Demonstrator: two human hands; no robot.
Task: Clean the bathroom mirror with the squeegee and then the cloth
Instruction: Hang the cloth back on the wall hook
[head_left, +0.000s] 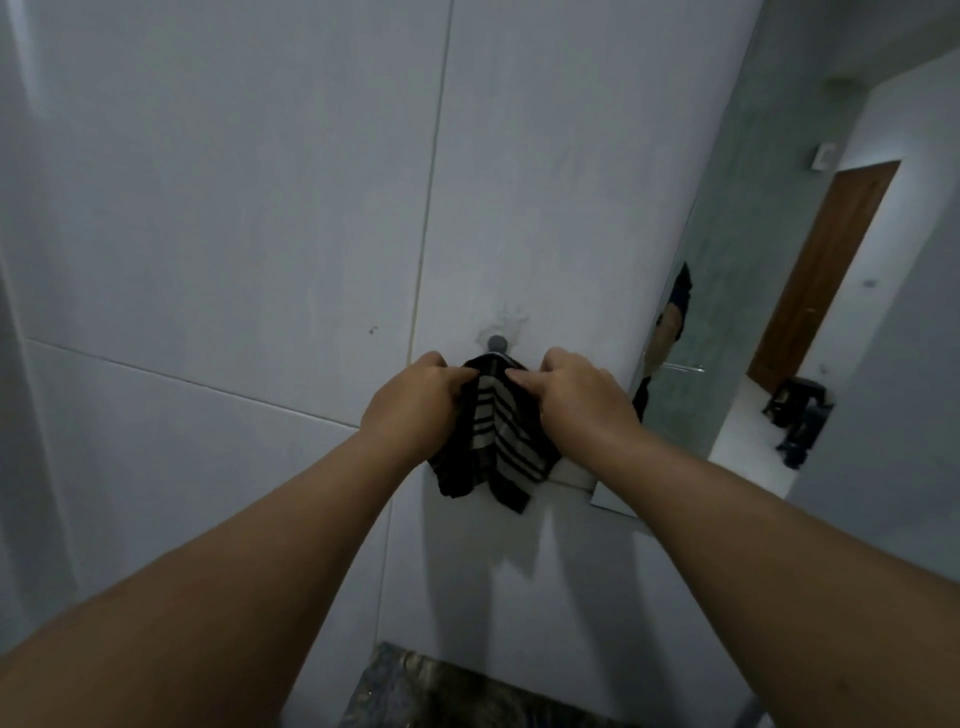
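So closest to the camera, a dark speckled countertop is peeking in at the bottom edge; two bare forearms are reaching up and forward from the lower corners toward the wall; the left hand is gripping the left side of the cloth, fingers curled into the fabric near the top, and the right hand is doing the same on the right side, with one finger pointing inward across the top fold; both are pinching cloth, not spread out. That cloth is dark with pale stripes, and it's hanging flat against the tiled wall just under a small round grey hook; whether it's actually looped on the hook, I can't tell. Some rough, patchy marks are showing on the tile right around the hook. Further off to the right, the mirror is sitting edge-on to this view, touching nothing the hands are holding; it's reflecting a brown wooden door and a bit of the person's clothing. No squeegee showing up anywhere.
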